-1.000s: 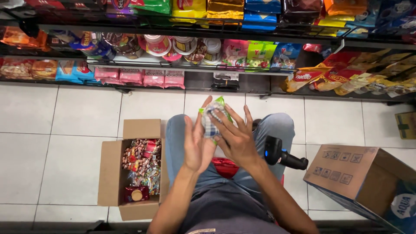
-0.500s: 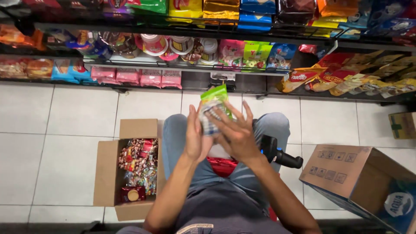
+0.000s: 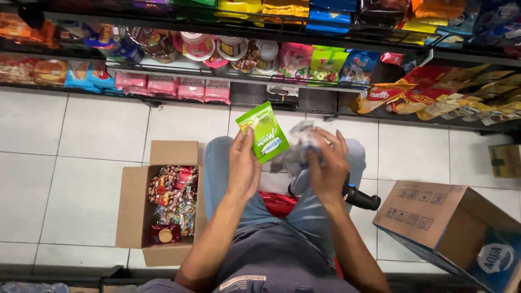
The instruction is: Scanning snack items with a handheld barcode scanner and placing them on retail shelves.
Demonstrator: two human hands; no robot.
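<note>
The left hand (image 3: 242, 165) grips a green sachet (image 3: 264, 132) between thumb and fingers, raised above the knees. Just beside it, the right hand (image 3: 327, 165) clenches what looks like crumpled clear wrapping (image 3: 300, 145). An open cardboard box (image 3: 132, 209) of sweets sits on the tiled floor (image 3: 81, 157), left of the legs.

- Green sachet (image 3: 264, 132): glossy plastic film.
- Clear wrapper (image 3: 300, 145) in the right hand (image 3: 327, 165): thin, crinkled, shiny plastic.
- Open box (image 3: 157, 202): matt brown cardboard.
- Floor (image 3: 81, 163): smooth, slightly glossy white tiles.
- Jeans (image 3: 217, 163): matt blue denim cloth.
</note>
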